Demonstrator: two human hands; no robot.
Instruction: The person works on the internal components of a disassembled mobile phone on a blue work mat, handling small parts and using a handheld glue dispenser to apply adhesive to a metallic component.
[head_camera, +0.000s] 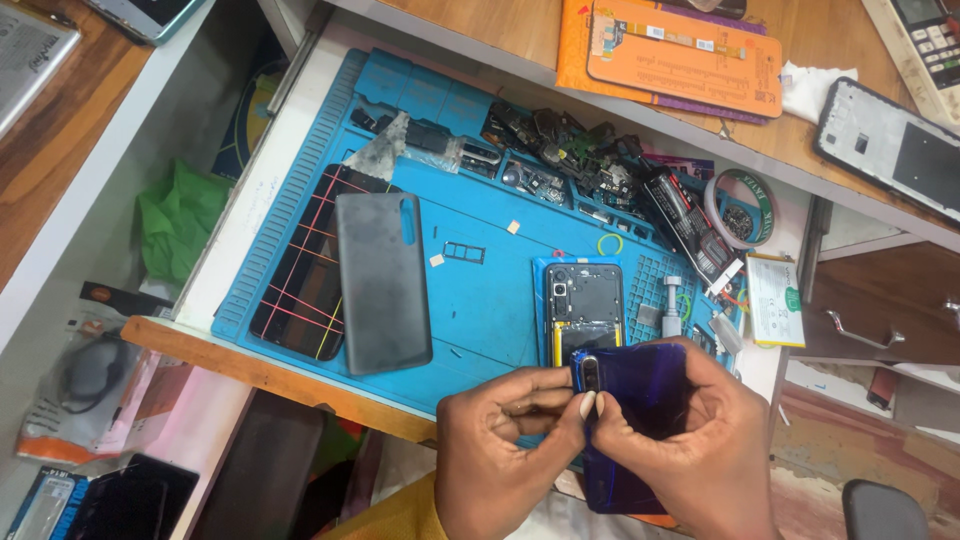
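Gripping one purple back cover (640, 400), left hand (500, 450) and right hand (700, 450) fingers pinched on it, one opened phone (585, 310), one grey case (383, 280)

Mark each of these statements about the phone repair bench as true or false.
1. Both hands hold the blue back cover. True.
2. The opened phone lies on the blue mat. True.
3. The grey case is in the left hand. False: it lies on the mat, untouched.
4. The roll of tape sits left of the grey case. False: it sits far to the right.
5. The right hand rests flat on the mat. False: it grips the cover.
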